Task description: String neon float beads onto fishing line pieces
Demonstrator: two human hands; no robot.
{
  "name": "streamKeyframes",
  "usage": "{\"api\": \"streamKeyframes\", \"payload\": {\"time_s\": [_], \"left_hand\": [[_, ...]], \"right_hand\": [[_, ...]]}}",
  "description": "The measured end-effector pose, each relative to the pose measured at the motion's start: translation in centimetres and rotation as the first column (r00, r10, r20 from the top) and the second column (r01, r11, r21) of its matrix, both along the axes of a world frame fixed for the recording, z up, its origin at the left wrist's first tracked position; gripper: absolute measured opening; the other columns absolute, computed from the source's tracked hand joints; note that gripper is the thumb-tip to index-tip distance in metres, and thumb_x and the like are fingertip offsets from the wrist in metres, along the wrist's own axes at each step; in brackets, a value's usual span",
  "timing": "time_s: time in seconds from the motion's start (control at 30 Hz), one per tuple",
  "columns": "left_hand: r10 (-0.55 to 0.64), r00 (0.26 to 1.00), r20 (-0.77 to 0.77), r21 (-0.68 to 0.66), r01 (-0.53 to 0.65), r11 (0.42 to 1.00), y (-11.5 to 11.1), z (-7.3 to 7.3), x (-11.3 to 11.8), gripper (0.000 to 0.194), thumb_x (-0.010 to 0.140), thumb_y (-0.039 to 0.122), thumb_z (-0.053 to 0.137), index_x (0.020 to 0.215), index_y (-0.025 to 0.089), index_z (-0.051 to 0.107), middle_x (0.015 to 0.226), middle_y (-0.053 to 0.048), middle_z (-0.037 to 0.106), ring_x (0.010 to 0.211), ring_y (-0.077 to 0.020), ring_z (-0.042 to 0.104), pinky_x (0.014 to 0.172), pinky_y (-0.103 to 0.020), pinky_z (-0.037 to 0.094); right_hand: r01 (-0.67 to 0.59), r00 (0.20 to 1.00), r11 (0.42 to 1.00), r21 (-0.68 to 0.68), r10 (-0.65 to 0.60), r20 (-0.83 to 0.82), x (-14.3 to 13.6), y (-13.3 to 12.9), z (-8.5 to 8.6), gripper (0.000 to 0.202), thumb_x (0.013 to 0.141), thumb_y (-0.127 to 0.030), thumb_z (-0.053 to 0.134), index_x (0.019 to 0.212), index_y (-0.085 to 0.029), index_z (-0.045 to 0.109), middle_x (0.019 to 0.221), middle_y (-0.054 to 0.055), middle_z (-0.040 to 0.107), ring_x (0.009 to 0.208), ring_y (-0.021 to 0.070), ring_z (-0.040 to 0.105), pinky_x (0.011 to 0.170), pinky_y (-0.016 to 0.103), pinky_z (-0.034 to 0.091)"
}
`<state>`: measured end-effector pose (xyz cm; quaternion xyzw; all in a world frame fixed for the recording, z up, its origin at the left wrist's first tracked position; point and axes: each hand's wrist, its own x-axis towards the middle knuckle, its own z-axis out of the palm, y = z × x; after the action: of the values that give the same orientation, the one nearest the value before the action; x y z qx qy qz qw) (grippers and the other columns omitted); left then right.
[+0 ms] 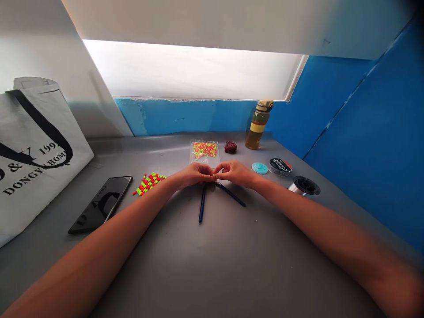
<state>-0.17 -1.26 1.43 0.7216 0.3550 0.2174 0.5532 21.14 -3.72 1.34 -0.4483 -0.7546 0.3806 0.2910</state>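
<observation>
My left hand (198,172) and my right hand (236,173) meet fingertip to fingertip above the middle of the table. Both are closed in a pinch. A tiny yellowish speck shows between the fingertips, too small to name. Just below them lies a tool with two dark blue handles (202,204) spread apart; its head is mostly hidden by my hands. Right behind the hands is a clear plastic bag (204,150) of small red and yellow-green pieces. Left of my left wrist, a cluster of red and yellow-green beads (149,183) lies in rows, partly behind my forearm.
A black phone (102,204) and a white tote bag (39,145) are on the left. Toward the back stand a dark red yarn ball (230,147) and a bottle (257,128). On the right lie a turquoise disc (260,168), a round black-labelled case (280,166) and a line spool (305,185).
</observation>
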Motion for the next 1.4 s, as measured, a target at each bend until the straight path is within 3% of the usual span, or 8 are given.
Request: {"api": "streamKeyframes", "payload": {"time_s": [0.13,0.37,0.8,1.4], "left_hand": [[-0.015,1.000,-0.006,-0.029,0.015,0.999,-0.12,0.35,0.01,0.028,0.070,0.038,0.080,0.084,0.015,0.072,0.081,-0.003,0.069,0.071,-0.0125,0.057,0.061,-0.024,0.038],[-0.061,0.997,0.048,-0.079,0.065,0.995,0.40,0.11,-0.47,0.047,0.074,0.039,0.078,0.113,0.017,0.067,0.099,-0.009,0.072,0.082,-0.0157,0.062,0.069,-0.028,0.044],[-0.037,0.998,0.044,-0.034,0.039,0.999,0.33,-0.08,-0.37,0.039,0.075,0.041,0.077,0.106,0.018,0.072,0.096,-0.007,0.071,0.080,-0.0150,0.061,0.066,-0.026,0.042],[-0.028,0.999,0.046,-0.068,0.031,0.997,0.60,-0.48,-0.20,0.038,0.069,0.031,0.080,0.104,0.017,0.073,0.101,-0.007,0.072,0.087,-0.0169,0.063,0.075,-0.028,0.045]], "right_hand": [[0.007,1.000,1.000,0.014,-0.008,0.028,0.02,0.18,-0.14,0.034,0.077,-0.045,0.069,0.091,-0.014,0.073,0.059,-0.004,0.048,0.054,0.0087,0.034,0.053,0.025,0.023],[0.000,0.999,1.000,0.026,-0.001,0.044,-0.07,0.04,-0.02,0.044,0.077,-0.055,0.068,0.093,-0.014,0.074,0.067,0.000,0.060,0.058,0.0108,0.042,0.056,0.026,0.028],[0.017,0.999,1.000,0.013,-0.017,0.027,-0.08,0.24,-0.47,0.044,0.076,-0.054,0.070,0.093,-0.014,0.075,0.071,0.002,0.064,0.061,0.0121,0.048,0.058,0.026,0.031],[-0.004,0.998,0.999,-0.049,0.007,0.057,-0.25,0.14,-0.68,0.043,0.074,-0.052,0.070,0.094,-0.014,0.076,0.073,0.002,0.064,0.063,0.0119,0.048,0.060,0.026,0.032]]}}
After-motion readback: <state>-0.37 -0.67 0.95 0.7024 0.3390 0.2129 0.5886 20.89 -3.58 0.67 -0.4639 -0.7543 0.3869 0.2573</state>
